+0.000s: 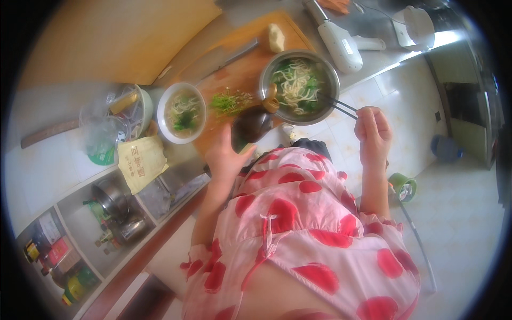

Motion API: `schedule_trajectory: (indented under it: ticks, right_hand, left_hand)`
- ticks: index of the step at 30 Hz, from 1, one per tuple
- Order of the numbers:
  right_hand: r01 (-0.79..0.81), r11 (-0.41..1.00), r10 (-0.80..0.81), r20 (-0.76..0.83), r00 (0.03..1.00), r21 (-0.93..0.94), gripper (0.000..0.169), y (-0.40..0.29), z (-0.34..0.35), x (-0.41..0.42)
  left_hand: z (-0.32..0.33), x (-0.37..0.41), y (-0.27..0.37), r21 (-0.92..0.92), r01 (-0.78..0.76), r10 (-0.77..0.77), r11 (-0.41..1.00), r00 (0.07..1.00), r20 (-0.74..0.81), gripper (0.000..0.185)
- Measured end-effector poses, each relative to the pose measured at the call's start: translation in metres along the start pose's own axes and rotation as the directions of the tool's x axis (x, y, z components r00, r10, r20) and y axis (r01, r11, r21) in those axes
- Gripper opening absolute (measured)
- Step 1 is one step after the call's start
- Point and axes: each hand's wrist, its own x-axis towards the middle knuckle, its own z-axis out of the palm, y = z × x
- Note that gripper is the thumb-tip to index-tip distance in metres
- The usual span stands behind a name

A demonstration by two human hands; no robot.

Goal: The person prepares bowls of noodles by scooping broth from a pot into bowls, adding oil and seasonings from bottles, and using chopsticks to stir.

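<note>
Dark chopsticks [343, 107] are pinched in my right hand [373, 128], their tips in a metal pot [335, 82] of noodles [297, 86] and leafy greens. My left hand [227, 156] grips a dark bottle [251, 124] with a tan cap, tilted so that its cap end lies over the pot's near left rim. Whether the cap is on, I cannot tell. Left of the bottle, chopped green onion [228, 102] lies on a wooden cutting board [218, 86]. A white bowl [161, 114] with noodles and greens in broth stands at the board's left edge.
Near the board's far edge lie a knife [236, 54] and a pale lump [276, 38]. A white handheld appliance [340, 46] rests on the counter beyond the pot. At left are a cluttered bowl [146, 108], a paper bag [142, 162] and shelves holding pots and bottles.
</note>
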Motion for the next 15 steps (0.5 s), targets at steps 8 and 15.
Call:
schedule_trajectory:
  ticks: [8,15]
  right_hand:
    - [-0.048,0.999,0.048,-0.018,0.999,0.025,0.019,-0.002,-0.03,0.012]
    - [-0.07,0.997,0.071,-0.016,0.997,0.042,0.019,-0.001,-0.04,0.022]
  left_hand:
    - [0.014,0.013,0.029,0.042,-0.031,0.029,0.999,0.998,0.053,0.075]
    - [0.018,0.021,0.04,0.077,-0.034,0.029,0.996,0.998,0.064,0.075]
